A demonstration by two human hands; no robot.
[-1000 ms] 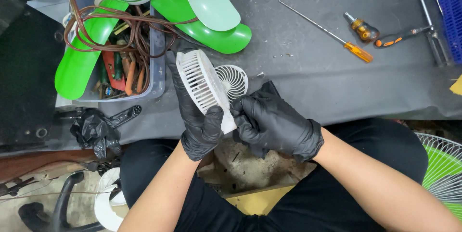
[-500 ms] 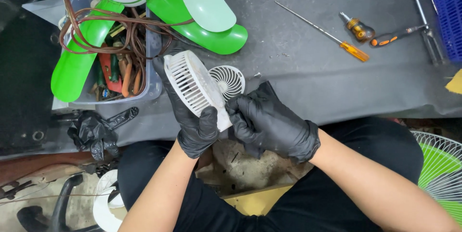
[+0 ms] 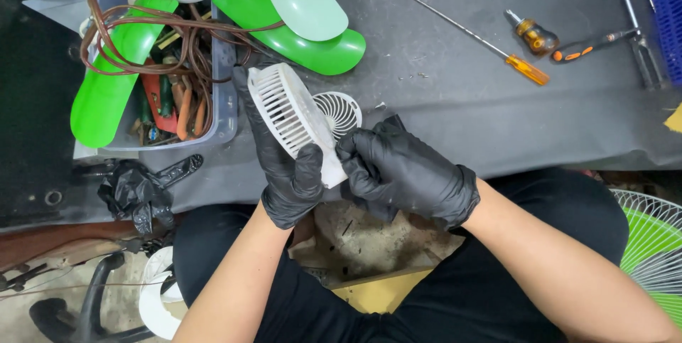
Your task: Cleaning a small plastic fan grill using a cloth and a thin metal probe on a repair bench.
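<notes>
Head view: compared with a second ago, the white fan grille (image 3: 288, 117) has tipped a little more upright in my left hand (image 3: 288, 172), which is closed around its lower rim, while the small round grille (image 3: 339, 112) behind it shows much as before. My right hand (image 3: 401, 169) is curled shut on the white edge at the 4 o'clock corner of the grille, just above the near edge of the bench (image 3: 440, 130). Judging by that tilt, I am turning the piece to work its rim; the orange-handled screwdriver (image 3: 483, 43) lies untouched at 2 o'clock.

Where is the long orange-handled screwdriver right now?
In the head view, the long screwdriver lies untouched on the grey worktable, upper right, just left of a stubby amber-handled screwdriver.
</notes>
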